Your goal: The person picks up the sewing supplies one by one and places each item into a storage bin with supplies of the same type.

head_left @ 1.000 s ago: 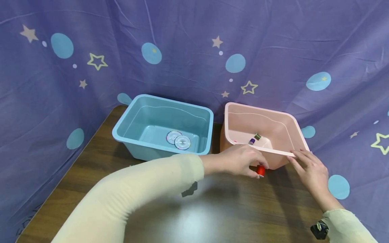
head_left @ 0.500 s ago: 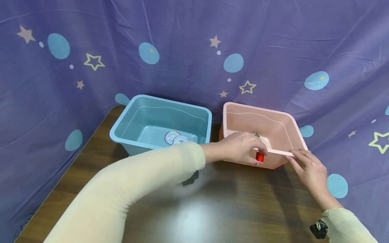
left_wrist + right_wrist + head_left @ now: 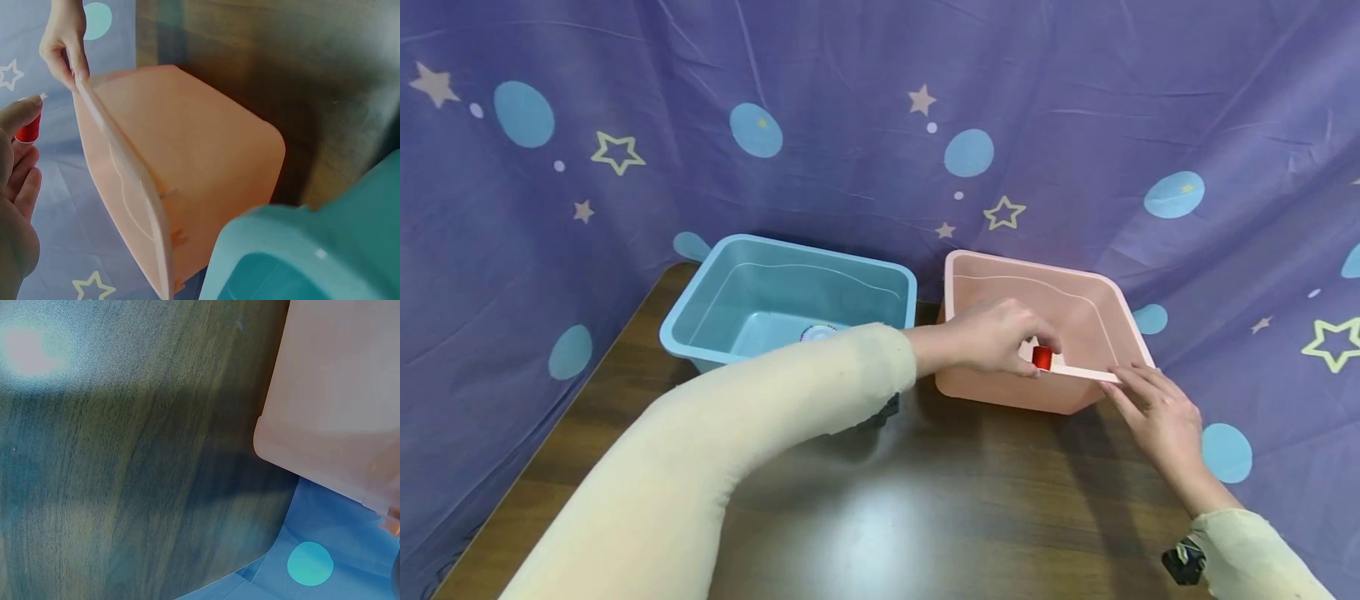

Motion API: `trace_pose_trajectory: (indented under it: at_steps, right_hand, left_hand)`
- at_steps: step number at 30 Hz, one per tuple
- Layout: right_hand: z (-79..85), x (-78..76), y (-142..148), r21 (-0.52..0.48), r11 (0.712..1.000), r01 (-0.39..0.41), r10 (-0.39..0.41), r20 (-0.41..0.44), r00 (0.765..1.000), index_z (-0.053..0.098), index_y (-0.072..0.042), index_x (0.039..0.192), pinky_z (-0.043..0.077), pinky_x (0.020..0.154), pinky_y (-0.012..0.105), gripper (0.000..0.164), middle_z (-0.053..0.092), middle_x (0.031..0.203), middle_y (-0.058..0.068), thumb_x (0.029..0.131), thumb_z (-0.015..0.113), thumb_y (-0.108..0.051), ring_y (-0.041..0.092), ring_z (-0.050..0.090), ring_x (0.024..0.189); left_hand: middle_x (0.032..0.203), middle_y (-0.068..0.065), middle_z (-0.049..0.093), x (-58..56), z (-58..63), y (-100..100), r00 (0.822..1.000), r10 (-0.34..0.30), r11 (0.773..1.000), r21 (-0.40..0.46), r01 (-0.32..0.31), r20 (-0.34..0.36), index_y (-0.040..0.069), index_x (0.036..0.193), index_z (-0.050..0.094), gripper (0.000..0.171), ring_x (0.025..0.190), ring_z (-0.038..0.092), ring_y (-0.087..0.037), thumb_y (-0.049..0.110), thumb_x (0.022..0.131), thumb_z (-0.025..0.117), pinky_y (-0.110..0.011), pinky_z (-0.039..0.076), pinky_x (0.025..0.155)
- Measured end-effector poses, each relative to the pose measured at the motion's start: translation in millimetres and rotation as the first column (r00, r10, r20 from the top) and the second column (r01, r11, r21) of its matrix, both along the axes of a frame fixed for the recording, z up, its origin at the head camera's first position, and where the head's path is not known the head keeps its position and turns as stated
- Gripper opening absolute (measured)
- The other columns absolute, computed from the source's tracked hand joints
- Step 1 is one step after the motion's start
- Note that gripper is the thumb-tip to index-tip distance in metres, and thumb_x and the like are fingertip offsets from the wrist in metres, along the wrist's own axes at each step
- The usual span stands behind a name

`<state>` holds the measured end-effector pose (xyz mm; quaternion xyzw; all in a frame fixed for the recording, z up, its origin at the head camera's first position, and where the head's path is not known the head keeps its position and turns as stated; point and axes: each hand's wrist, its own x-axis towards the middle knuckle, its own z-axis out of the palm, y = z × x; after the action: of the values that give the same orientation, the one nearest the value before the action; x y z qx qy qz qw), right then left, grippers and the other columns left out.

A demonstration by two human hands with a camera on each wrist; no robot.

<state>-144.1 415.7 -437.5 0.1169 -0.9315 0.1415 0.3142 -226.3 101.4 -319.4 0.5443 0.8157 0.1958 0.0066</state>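
My left hand (image 3: 996,336) pinches a spool of red thread (image 3: 1042,358) between thumb and fingers, level with the front rim of the pink bin (image 3: 1007,392). In the left wrist view the red spool (image 3: 28,130) shows at the left edge, under the thumb. At the bin's front right corner my right hand (image 3: 1167,417) grips the rim, fingers over it and thumb on the outside. The left hand and forearm hide much of the bin's inside. The right wrist view shows the bin's outer wall (image 3: 337,387) and almost nothing of the hand.
A blue bin (image 3: 700,353) stands to the left of the pink one. Inside it a round pin wheel (image 3: 817,332) shows partly behind my left sleeve. Both bins stand on a brown wooden table (image 3: 970,517), against a purple curtain (image 3: 850,167) with stars.
My left hand has raised the red spool from in front of the pink bin up to its rim. The right hand has kept its grip. The left sleeve now covers more of the blue bin.
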Motion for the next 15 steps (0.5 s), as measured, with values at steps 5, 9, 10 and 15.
trace_pose_trajectory:
  at_steps: [5, 9, 10, 15]
  right_hand:
    - [-0.2, -0.3, 1.0, 0.000, 1.000, 0.009, -0.009, 0.012, 1.000, 0.080, -0.010, 0.115, 0.050, 0.084, 0.064, 0.036, 0.076, 0.120, 0.020, 0.081, 0.091, -0.011, 0.045, 0.068, 0.111]
    - [-0.2, 0.7, 1.8, -0.001, 1.000, 0.009, -0.009, 0.020, 1.000, 0.081, -0.009, 0.117, 0.050, 0.085, 0.064, 0.037, 0.075, 0.121, 0.021, 0.081, 0.091, -0.010, 0.045, 0.068, 0.112]
    - [-0.3, 0.8, 1.9, 0.000, 1.000, 0.011, -0.011, 0.022, 1.000, 0.081, -0.010, 0.117, 0.050, 0.085, 0.065, 0.037, 0.075, 0.121, 0.021, 0.081, 0.091, -0.011, 0.046, 0.068, 0.112]
    - [0.5, 1.4, 0.3, -0.007, 1.000, 0.020, -0.019, 0.045, 0.999, 0.080, -0.009, 0.117, 0.050, 0.089, 0.066, 0.038, 0.074, 0.124, 0.022, 0.081, 0.091, -0.009, 0.047, 0.067, 0.116]
  left_hand:
    - [0.107, 0.009, 0.077, -11.2, 6.8, 5.0, 1.000, 0.017, 1.000, -0.024, -0.017, -0.027, 0.018, 0.122, 0.080, 0.029, 0.104, 0.067, -0.008, 0.029, 0.095, 0.084, -0.018, 0.048, 0.091]
    - [0.106, 0.014, 0.075, -19.2, 10.4, 9.4, 0.998, 0.055, 0.997, -0.047, -0.056, -0.029, 0.022, 0.122, 0.080, 0.029, 0.099, 0.066, -0.005, 0.032, 0.095, 0.083, -0.019, 0.049, 0.088]
    - [0.107, 0.014, 0.075, -21.2, 10.9, 10.6, 0.998, 0.060, 0.997, -0.051, -0.061, -0.026, 0.022, 0.122, 0.080, 0.029, 0.098, 0.065, -0.005, 0.032, 0.095, 0.083, -0.019, 0.049, 0.088]
    - [0.112, 0.013, 0.075, -29.9, 11.0, 15.4, 0.997, 0.076, 0.996, -0.047, -0.076, -0.007, 0.022, 0.127, 0.078, 0.033, 0.100, 0.064, -0.006, 0.032, 0.095, 0.083, -0.019, 0.049, 0.091]
